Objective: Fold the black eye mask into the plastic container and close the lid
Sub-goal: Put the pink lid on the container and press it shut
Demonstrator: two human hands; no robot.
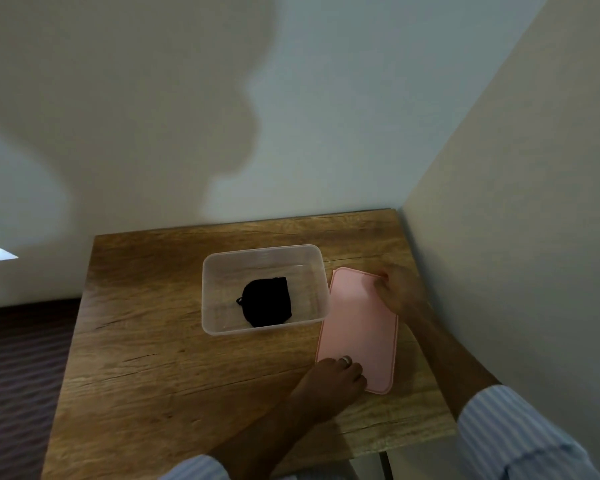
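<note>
Resting on the near end of the pink lid, the left hand has fingers curled on its edge; grip uncertain. Right hand touches the lid's far corner, grip likewise unclear. Lid lies flat just right of the container, near the wall. Table is bare to the left. Black mask sits folded inside the open, clear container.

Wooden table with container, pink lid.
</note>
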